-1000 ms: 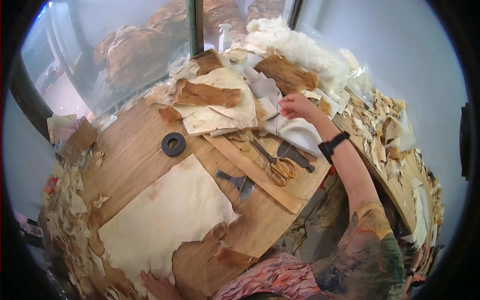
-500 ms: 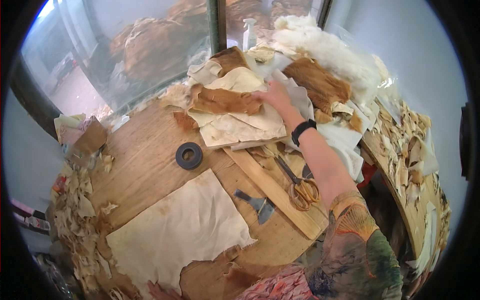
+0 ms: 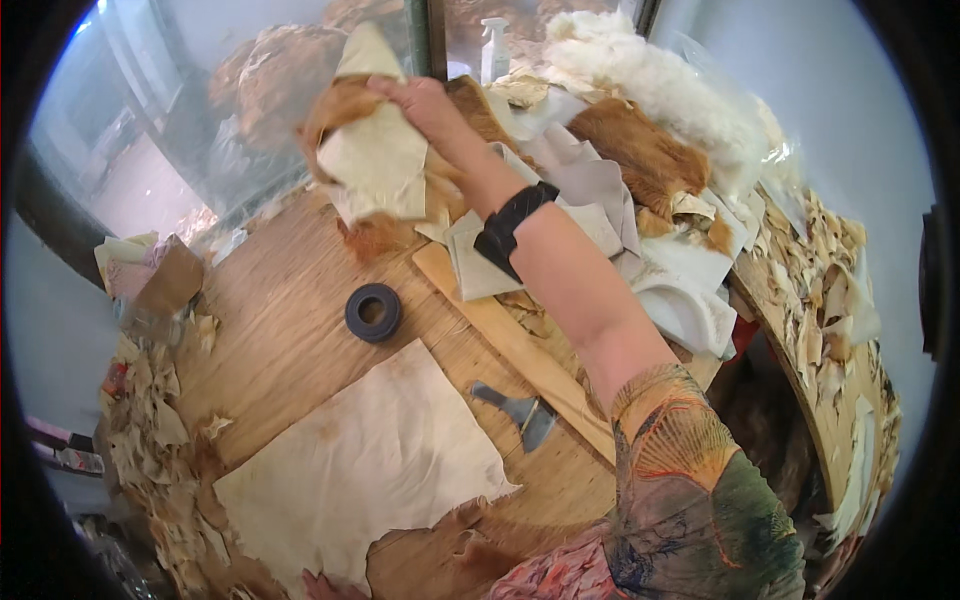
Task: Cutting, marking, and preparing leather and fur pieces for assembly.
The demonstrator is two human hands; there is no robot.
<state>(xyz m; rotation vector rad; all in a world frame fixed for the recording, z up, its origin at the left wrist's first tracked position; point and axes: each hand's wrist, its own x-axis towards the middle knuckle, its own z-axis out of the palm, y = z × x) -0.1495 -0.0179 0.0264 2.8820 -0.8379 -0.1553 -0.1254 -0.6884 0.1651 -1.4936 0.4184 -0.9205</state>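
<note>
My right hand [image 3: 418,103] is closed on a piece of brown fur pelt [image 3: 372,165] with a cream leather side, lifted above the far side of the table. Under and beside it lie more folded pale hides [image 3: 480,262]. A large cream hide [image 3: 365,460] lies flat on the near part of the table. Only the fingers of my left hand [image 3: 335,588] show, at the hide's near edge; they look stretched out and rest there. Between the two hands lie a black tape roll [image 3: 373,312] and a fan-shaped metal blade [image 3: 520,412].
A wooden board [image 3: 500,335] runs diagonally beside the blade, partly under my right arm. Brown pelts [image 3: 640,150], white fleece [image 3: 650,85] and a spray bottle [image 3: 494,50] stand or lie at the back. Leather scraps [image 3: 165,420] heap along the left edge; more scraps [image 3: 825,290] lie right.
My right hand has lifted the brown pelt off the pile and swung it left and away from me. My arm now covers the scissors. My left hand has hardly moved.
</note>
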